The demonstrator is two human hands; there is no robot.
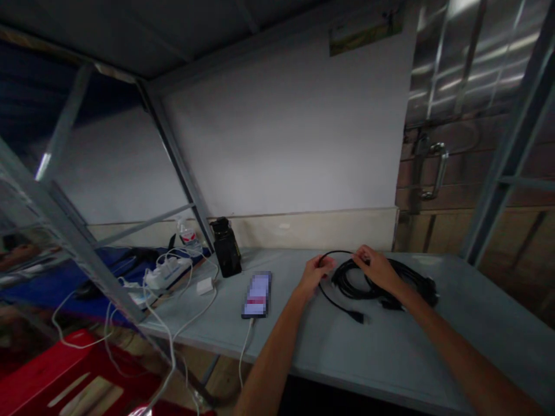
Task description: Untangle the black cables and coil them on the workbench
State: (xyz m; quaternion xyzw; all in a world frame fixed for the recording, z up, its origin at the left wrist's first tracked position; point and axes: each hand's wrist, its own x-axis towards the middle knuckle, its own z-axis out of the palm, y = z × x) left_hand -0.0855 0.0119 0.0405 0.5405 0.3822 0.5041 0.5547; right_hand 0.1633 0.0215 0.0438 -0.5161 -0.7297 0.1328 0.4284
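Note:
A thin black cable [336, 304] arcs between my two hands above the grey tabletop. My left hand [315, 273] is closed round it, and below that hand the cable runs down to a dark connector [356, 316] at its end. My right hand [373, 267] pinches the cable at the right side of the arc. Under and beside the right hand lies a coiled bundle of black cables [407, 277], partly covered by my right hand and forearm. Their far ends are too dark to make out.
Left of my hands a phone [256, 296] lies with a white cord plugged in. Beyond it are a white charger [205, 286], a black bottle-shaped object [226, 248], a power strip [168, 273] and a plastic bottle [187, 234]. A red stool [56, 370] stands lower left.

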